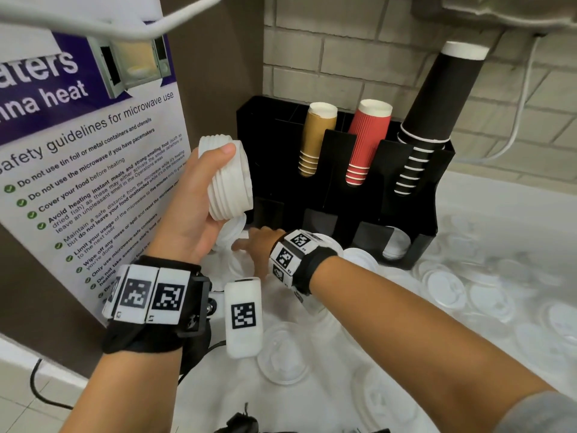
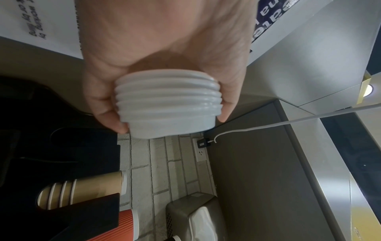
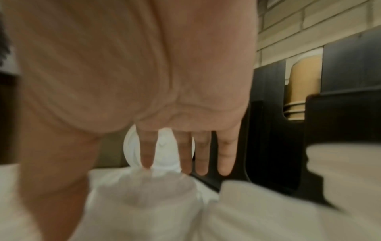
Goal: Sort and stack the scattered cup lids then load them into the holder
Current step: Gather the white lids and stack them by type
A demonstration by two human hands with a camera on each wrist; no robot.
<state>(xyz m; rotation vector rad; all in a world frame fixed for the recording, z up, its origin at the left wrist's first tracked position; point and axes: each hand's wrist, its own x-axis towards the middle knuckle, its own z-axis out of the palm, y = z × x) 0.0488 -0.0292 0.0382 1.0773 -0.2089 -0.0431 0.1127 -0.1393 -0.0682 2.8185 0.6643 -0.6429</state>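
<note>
The head camera looks down from above over both forearms at the holder (image 1: 343, 182) by the wall. Each wrist camera sits close behind its palm, looking along the fingers; all three catch the holder's brown cups (image 1: 315, 142).

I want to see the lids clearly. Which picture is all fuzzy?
Right wrist view: smeared with blur, the right hand and loose white plastic lids soft. Left wrist view: sharp on the stack of white plastic lids. Head view: the white counter glares, washing out lids.
</note>
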